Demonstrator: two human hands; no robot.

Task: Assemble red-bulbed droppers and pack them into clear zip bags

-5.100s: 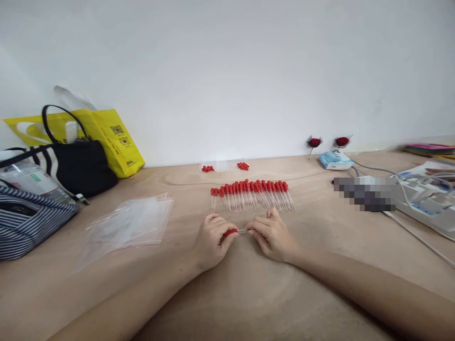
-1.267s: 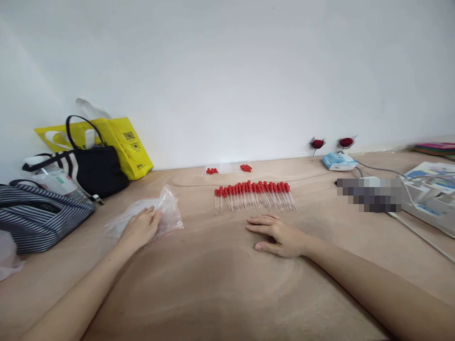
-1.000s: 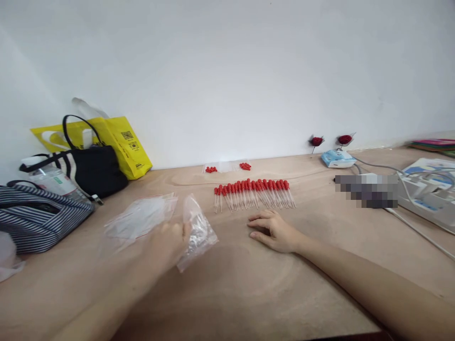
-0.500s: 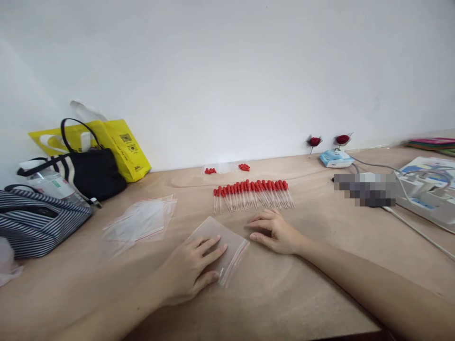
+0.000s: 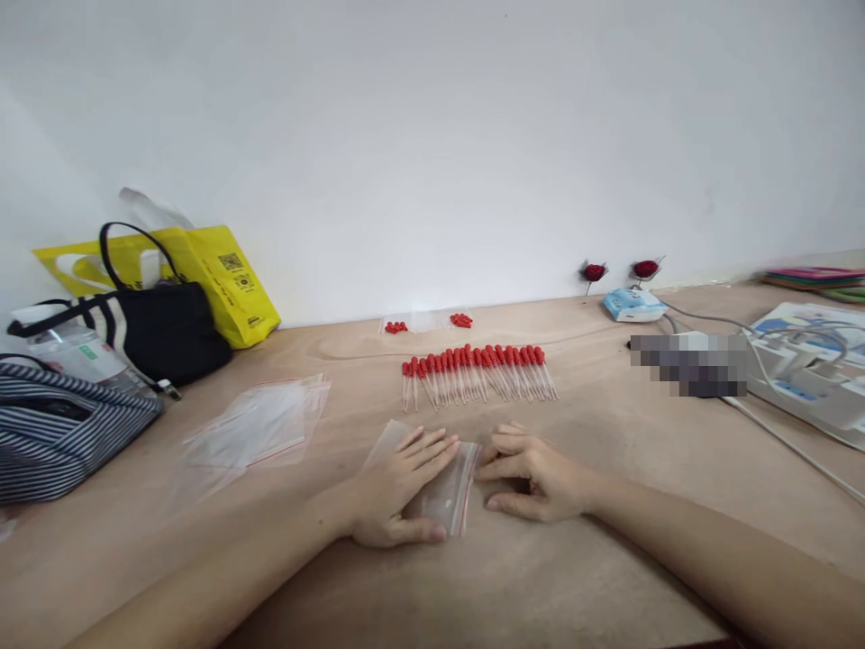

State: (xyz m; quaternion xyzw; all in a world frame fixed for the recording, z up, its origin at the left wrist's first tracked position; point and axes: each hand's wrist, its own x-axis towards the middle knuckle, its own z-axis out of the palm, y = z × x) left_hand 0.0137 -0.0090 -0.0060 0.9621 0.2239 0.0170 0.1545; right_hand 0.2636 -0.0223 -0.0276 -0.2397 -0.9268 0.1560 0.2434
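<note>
Head view: droppers [image 5: 478, 359] beyond clear bag [image 5: 441, 501]

wall [image 5: 432, 135]: pale grey, softly lit | table [image 5: 487, 586]: light brown, wood-grained, against wall

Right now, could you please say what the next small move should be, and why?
Probably pinch the clear bag at its red-lined edge with the right hand: its fingers curl beside that edge, while the left hand lies spread across the bag.
</note>
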